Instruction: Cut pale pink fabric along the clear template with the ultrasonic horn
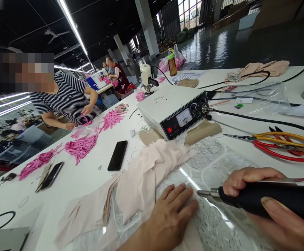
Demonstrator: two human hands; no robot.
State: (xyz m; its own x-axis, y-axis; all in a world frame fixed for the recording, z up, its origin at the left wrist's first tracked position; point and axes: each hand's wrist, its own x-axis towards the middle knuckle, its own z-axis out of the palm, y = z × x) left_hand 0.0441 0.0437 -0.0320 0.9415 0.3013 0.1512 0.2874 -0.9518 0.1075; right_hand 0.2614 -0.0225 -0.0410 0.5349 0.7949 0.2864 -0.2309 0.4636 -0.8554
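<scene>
Ceiling [26,17]: dark, with a fan [53,35] fitted. Lighting: long strip lights [73,25], lit, in rows. Pillars [147,28] — pale, straight-sided — stand well back. Windows [186,14] at the rear admit daylight; dark curtains [170,21] hang alongside. Floor [220,47]: dark, glossy, reflective. A white table [85,177] spans the foreground; a sewing table [106,87] stands well beyond.

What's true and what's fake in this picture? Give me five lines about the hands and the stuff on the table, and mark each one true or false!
1. The right hand holds a black tool. True.
2. The left hand holds a phone. False: the hand rests palm down, and the phone lies on the table.
3. A red switch on the white box glows. True.
4. The scissors are in the right hand. False: they lie on the table.
5. Pink strips lie on the table. True.
</scene>
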